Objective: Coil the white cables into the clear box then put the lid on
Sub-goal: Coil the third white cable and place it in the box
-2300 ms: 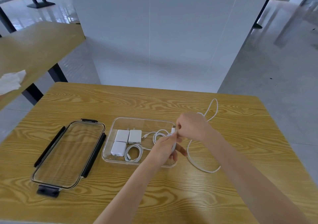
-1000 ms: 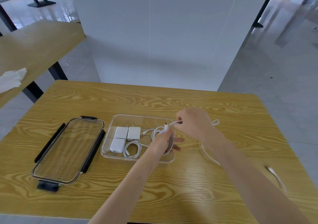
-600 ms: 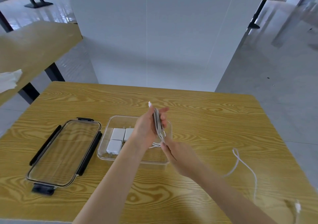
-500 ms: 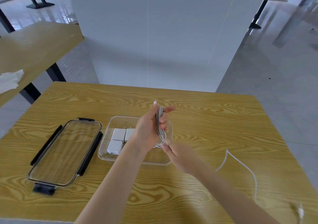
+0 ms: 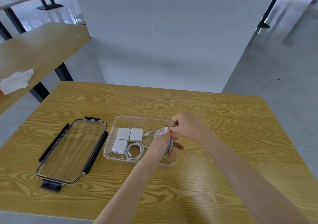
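With the loose tail now wound in, the left hand (image 5: 161, 146) grips the coiled white cable (image 5: 169, 143) over the clear plastic box (image 5: 144, 120) while the right hand (image 5: 186, 126) pinches its plug end, best tucked under before release.

bench (image 5: 215, 120): yellow-brown wood with dark, wavy grain swirls under my arms
clear box (image 5: 137, 119): see-through, colourless, the grain showing through its floor
lid (image 5: 72, 148): clear panel, thin pale rim, black clasps along its sides and ends
chargers (image 5: 130, 135): three plain white blocks
coiled cable in the box (image 5: 135, 152): white
cable wound on my fingers (image 5: 169, 145): white, greyish in shade
cloth on the other bench (image 5: 16, 82): white, crumpled
panel behind (image 5: 154, 34): plain pale grey-white
floor (image 5: 275, 69): grey, glossy
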Demonstrator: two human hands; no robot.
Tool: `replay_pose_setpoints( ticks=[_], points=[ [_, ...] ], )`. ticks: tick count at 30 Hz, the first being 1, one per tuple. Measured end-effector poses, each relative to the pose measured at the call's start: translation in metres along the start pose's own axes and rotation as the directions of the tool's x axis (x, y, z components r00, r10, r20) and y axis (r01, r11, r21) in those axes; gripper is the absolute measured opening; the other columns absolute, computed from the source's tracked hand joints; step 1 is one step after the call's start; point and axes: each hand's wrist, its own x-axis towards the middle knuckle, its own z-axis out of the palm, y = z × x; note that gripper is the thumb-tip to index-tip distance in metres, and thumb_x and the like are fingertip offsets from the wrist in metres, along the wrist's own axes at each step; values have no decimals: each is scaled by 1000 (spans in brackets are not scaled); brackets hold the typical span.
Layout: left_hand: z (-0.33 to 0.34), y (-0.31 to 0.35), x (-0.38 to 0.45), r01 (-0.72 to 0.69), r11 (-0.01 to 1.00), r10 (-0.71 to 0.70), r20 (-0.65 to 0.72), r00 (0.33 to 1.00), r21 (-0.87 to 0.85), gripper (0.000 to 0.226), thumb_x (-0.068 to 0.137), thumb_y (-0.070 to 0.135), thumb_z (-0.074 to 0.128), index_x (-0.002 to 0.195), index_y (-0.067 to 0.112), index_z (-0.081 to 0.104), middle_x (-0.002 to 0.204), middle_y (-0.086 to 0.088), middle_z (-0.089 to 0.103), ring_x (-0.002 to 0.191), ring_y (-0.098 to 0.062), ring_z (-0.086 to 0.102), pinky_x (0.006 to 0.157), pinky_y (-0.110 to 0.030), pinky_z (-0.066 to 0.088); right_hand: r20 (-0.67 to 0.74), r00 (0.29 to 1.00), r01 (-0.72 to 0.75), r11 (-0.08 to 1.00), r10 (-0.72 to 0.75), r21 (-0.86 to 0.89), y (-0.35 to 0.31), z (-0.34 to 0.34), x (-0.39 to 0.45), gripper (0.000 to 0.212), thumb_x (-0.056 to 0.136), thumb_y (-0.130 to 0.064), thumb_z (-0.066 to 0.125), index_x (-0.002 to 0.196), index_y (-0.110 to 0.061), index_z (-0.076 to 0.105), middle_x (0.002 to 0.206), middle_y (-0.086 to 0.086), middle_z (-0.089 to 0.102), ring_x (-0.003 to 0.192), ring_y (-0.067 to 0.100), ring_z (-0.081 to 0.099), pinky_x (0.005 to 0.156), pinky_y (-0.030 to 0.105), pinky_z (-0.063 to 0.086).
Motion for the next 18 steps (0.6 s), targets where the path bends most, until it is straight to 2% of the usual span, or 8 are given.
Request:
replay_pose_setpoints(
  ticks=[3, 5, 7, 9, 11, 14, 16, 18],
  points=[
    [-9, 0, 10, -33, 998, 26, -168, 985, -44, 48, 99, 39, 31, 73, 12, 61, 52, -2, 61, 49, -16, 48, 47, -23, 39, -38, 999, 23, 999, -21, 37, -10, 1, -14, 29, 90, -32, 51, 66, -14, 50, 59, -3, 50, 54, 13, 43, 48, 25, 31],
    [-17, 3, 14, -91, 996, 82, -236, 968, -26, 49, 97, 41, 33, 64, 12, 54, 54, -4, 50, 48, -15, 43, 50, -25, 34, -19, 1000, 14, 978, -11, 208, -17, 8, -27, 25, 92, -32, 47, 79, -12, 54, 66, -2, 55, 59, 15, 47, 53, 27, 35],
    [-20, 8, 18, -134, 990, 118, -262, 958, -43, 48, 98, 41, 31, 66, 12, 52, 56, -3, 48, 48, -14, 42, 51, -26, 33, -25, 1000, 17, 924, -8, 383, -25, 15, -39, 22, 94, -30, 43, 93, -12, 55, 73, -2, 58, 64, 15, 51, 59, 30, 39],
    [-20, 14, 20, -163, 968, 111, -255, 961, -191, 46, 98, 40, 30, 81, 11, 62, 69, -5, 61, 60, -17, 54, 60, -27, 44, -65, 998, 41, 878, -12, 476, -27, 24, -47, 23, 97, -29, 39, 98, -13, 54, 69, -4, 55, 61, 15, 50, 60, 31, 39],
    [-22, 21, 21, -191, 890, 118, -194, 974, -415, 46, 100, 37, 29, 98, 7, 63, 75, -4, 70, 60, -15, 59, 61, -26, 48, -84, 996, 64, 857, -24, 511, -26, 34, -53, 27, 99, -30, 35, 96, -11, 54, 58, -5, 47, 52, 13, 43, 54, 29, 34],
    [-26, 30, 18, -171, 709, 211, -26, 977, -684, 51, 101, 36, 22, 104, -1, 57, 61, 0, 68, 44, -9, 53, 46, -19, 45, -47, 993, 116, 871, -106, 477, -19, 50, -59, 32, 100, -29, 31, 90, -8, 53, 56, -4, 42, 50, 16, 39, 53, 33, 33],
    [-27, 36, 8, -127, 655, 287, 90, 954, -745, 54, 101, 37, 19, 105, -2, 56, 53, 4, 60, 43, -7, 52, 46, -18, 43, -26, 987, 151, 866, -158, 477, -14, 59, -59, 32, 101, -30, 30, 86, -10, 50, 55, -3, 40, 50, 17, 36, 53, 35, 31],
    [-23, 43, -6, -119, 674, 348, 171, 922, -730, 54, 100, 36, 19, 105, -2, 57, 47, 6, 50, 40, -6, 47, 48, -18, 39, 1, 985, 143, 828, -171, 542, -8, 64, -56, 34, 100, -37, 30, 79, -15, 48, 52, -2, 37, 48, 16, 33, 52, 33, 29]
  ],
)
